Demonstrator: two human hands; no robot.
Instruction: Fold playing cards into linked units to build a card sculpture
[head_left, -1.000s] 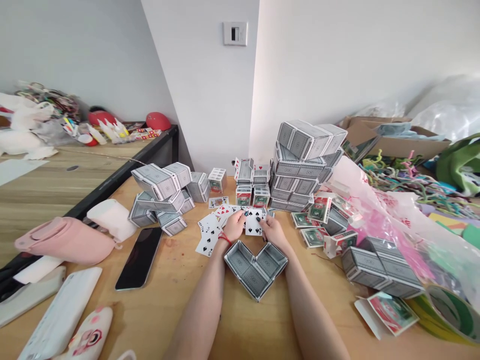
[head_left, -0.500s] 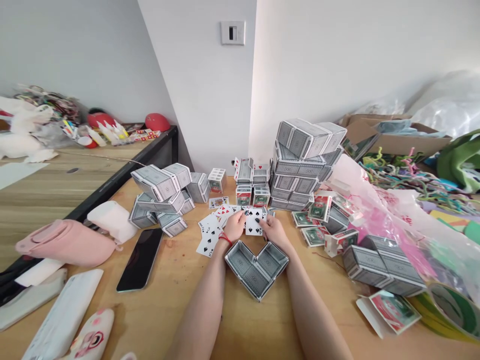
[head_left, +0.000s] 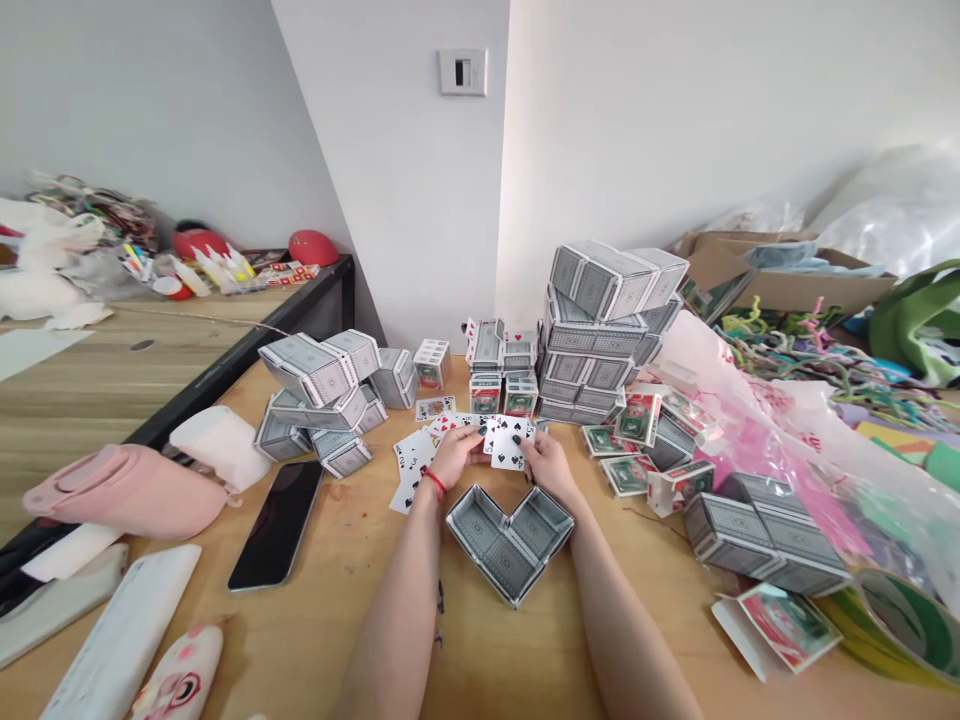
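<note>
Between both hands are a few playing cards (head_left: 509, 446), faces up, with black spades showing. My left hand (head_left: 459, 452), a red cord at its wrist, pinches the cards' left side. My right hand (head_left: 546, 458) grips their right edge, its dark-nailed thumb lying on the front card. Just below the hands, between my forearms, sits an open heart-shaped box (head_left: 511, 545) made of grey-backed cards. Loose playing cards (head_left: 409, 470) lie spread face up to the left of my left hand, partly covered by it.
Stacks of grey card boxes stand at left (head_left: 322, 390) and right (head_left: 611, 330). Green-and-red card packs (head_left: 628, 474) lie to the right. A black phone (head_left: 275, 525) and a pink case (head_left: 127, 490) lie left. A tape roll (head_left: 900, 625) sits at the right edge.
My left hand has shifted slightly left, and the cards in my hands now appear fanned a little apart. The heart-shaped box stays between my forearms.
</note>
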